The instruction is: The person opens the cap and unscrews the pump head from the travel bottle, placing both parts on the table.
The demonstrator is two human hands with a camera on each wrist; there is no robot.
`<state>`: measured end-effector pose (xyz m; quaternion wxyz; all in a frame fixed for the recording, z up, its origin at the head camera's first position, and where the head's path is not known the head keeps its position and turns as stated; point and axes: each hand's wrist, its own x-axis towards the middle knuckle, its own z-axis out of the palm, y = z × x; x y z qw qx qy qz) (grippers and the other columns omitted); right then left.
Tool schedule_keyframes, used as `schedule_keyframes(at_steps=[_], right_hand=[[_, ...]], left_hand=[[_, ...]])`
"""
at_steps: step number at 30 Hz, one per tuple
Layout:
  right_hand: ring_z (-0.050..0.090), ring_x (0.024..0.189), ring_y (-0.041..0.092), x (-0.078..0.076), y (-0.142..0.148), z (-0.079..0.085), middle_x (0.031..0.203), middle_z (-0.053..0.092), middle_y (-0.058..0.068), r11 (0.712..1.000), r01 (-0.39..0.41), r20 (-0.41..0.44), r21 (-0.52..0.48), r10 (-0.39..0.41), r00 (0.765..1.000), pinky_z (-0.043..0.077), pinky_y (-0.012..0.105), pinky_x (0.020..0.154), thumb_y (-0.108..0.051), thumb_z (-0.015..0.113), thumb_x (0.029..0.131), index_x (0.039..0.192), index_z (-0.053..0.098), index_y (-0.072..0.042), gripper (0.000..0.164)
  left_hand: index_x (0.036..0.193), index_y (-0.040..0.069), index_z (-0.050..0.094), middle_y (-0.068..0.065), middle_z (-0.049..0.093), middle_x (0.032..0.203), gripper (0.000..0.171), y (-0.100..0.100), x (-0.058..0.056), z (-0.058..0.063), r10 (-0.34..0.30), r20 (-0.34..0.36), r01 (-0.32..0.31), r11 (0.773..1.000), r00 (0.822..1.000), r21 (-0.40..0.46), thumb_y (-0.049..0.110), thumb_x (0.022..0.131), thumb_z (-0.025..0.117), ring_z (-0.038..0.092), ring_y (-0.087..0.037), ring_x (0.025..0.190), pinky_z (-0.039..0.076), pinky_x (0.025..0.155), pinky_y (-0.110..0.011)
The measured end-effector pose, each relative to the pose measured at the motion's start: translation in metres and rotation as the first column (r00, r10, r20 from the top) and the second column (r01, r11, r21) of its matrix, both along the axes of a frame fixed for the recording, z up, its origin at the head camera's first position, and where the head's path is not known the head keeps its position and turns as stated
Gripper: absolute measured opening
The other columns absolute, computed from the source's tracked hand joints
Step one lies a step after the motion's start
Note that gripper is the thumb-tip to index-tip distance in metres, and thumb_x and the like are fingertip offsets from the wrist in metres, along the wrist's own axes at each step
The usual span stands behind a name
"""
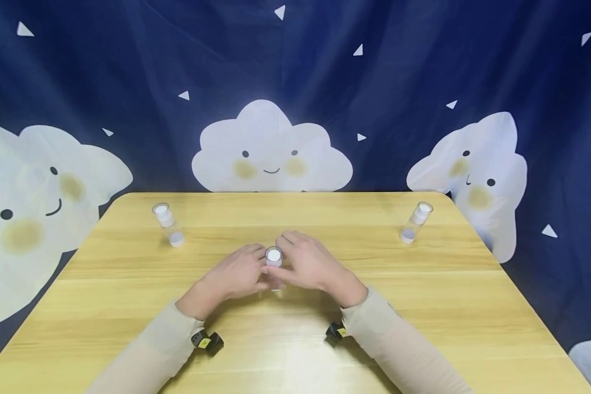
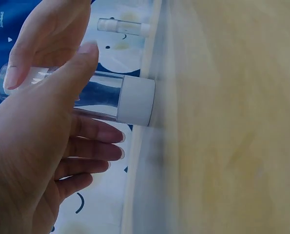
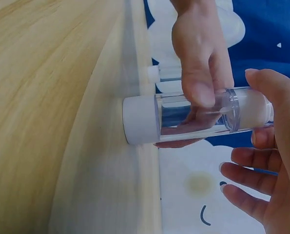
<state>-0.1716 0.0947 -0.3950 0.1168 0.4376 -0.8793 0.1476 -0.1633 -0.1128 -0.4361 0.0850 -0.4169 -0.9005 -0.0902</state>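
Observation:
A clear cylindrical bottle [image 1: 273, 256] with a white base [image 3: 141, 120] and a transparent cap over a white top stands upright between the two hands, its base right at the tabletop. My left hand [image 1: 238, 272] grips the clear body, thumb on the near side and fingers round behind. Higher up, my right hand [image 1: 311, 264] pinches the capped end [image 3: 252, 108] between thumb and index finger. The other fingers of the right hand are spread loosely beside the bottle.
Two similar bottles stand farther back on the wooden table [image 1: 285, 350], one bottle [image 1: 165, 219] at left and another bottle [image 1: 416, 221] at right. Behind the table hangs a dark blue curtain [image 1: 315, 71] with cloud and star prints.

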Motion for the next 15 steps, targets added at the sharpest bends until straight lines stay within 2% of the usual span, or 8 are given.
schedule_keyframes(at_steps=[3, 7, 10, 15], right_hand=[[0.044, 0.074, 0.009, 0.0003, 0.0018, 0.0010, 0.084, 0.045, -0.007, 1.000, 0.006, -0.009, 0.015, -0.006, 1.000, 0.042, 0.024, 0.065, -0.059, 0.053, 0.092, 0.090, 0.052, -0.017, 0.042], [0.045, 0.077, 0.010, 0.0005, 0.0030, 0.0016, 0.085, 0.046, -0.007, 0.999, 0.015, -0.024, 0.029, -0.015, 1.000, 0.043, 0.025, 0.070, -0.058, 0.054, 0.092, 0.091, 0.053, -0.017, 0.041], [0.046, 0.079, 0.010, 0.0006, 0.0027, 0.0010, 0.086, 0.047, -0.007, 0.999, 0.010, -0.030, 0.033, -0.009, 1.000, 0.043, 0.025, 0.073, -0.057, 0.055, 0.092, 0.091, 0.054, -0.017, 0.041], [0.046, 0.080, 0.008, 0.0005, 0.0006, -0.0024, 0.084, 0.048, -0.009, 1.000, -0.007, -0.018, 0.018, 0.008, 1.000, 0.043, 0.023, 0.074, -0.056, 0.057, 0.092, 0.092, 0.054, -0.017, 0.039]], left_hand=[[0.114, 0.012, 0.066, -0.002, 0.064, 0.101, 0.053, 0.0023, 0.0005, -0.0011, 0.010, 0.009, -0.011, 0.999, 1.000, 0.031, 0.058, 0.093, 0.055, 0.061, -0.020, 0.097, 0.049, 0.095, -0.038], [0.101, 0.013, 0.064, 0.002, 0.060, 0.088, 0.040, 0.0052, 0.0020, -0.0011, 0.024, 0.020, -0.025, 0.997, 1.000, 0.073, 0.051, 0.091, 0.062, 0.060, -0.016, 0.083, 0.053, 0.080, -0.033], [0.094, 0.015, 0.062, 0.005, 0.057, 0.083, 0.035, 0.0057, 0.0030, -0.0006, 0.026, 0.041, -0.029, 0.997, 0.999, 0.077, 0.050, 0.091, 0.061, 0.058, -0.014, 0.080, 0.053, 0.078, -0.032], [0.111, 0.018, 0.067, 0.004, 0.063, 0.096, 0.051, 0.0035, 0.0043, -0.0010, 0.041, 0.132, -0.053, 0.995, 0.990, 0.087, 0.062, 0.091, 0.054, 0.059, -0.013, 0.090, 0.051, 0.086, -0.033]])
